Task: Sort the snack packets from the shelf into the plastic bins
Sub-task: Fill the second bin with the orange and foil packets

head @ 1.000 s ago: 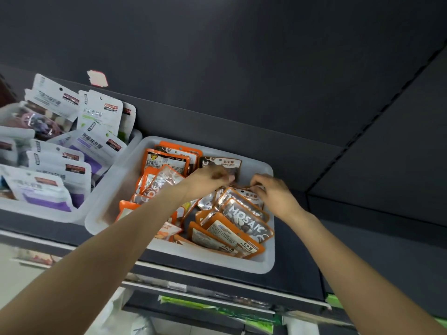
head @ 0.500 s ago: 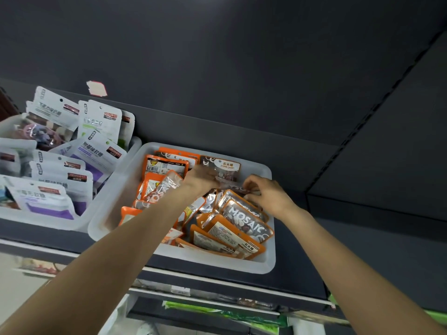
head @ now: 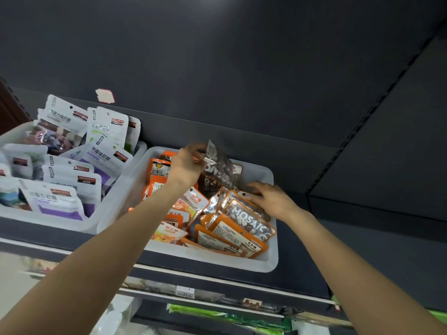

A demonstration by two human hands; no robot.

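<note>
A: Head view, shelf stock, leftmost lot first?

B: Lot one: translucent white plastic bin (head: 79, 226) at the far left of the dark shelf (head: 297, 284), filled with white-and-purple snack pouches (head: 58, 201) standing and leaning in rows. A few white pouches with green print (head: 106, 129) rise at its back. Above them, a small pale label (head: 104, 96) is stuck on the dark back panel.

A: Next lot?

B: Lot two: second white plastic bin (head: 271, 262), just beside the first, their rims close together. Contents: orange-edged packets. SUGAR packets (head: 197, 198) sit toward the left and middle; orange MOSAIC packets (head: 249, 221) lean in a stack at the right front.

A: Hands?

B: Left hand (head: 186, 165), raised over the back left of the second bin, fingers and thumb pinched on the top corner of a dark brown MOSAIC packet (head: 219, 169). That packet hangs lifted above the other contents, tilted, its printing turned upside down; the picture is blurred here.

A: And the right?

B: Right hand (head: 271, 198), lower, at the right rear of the same bin. Its fingers reach leftward, lying on the tops of the orange MOSAIC packets; whether they pinch one I cannot tell.

A: Anything under the shelf?

B: Lower tier: a price strip (head: 185, 291) along the shelf edge and green packaging (head: 217, 315) beneath, blurred.
</note>
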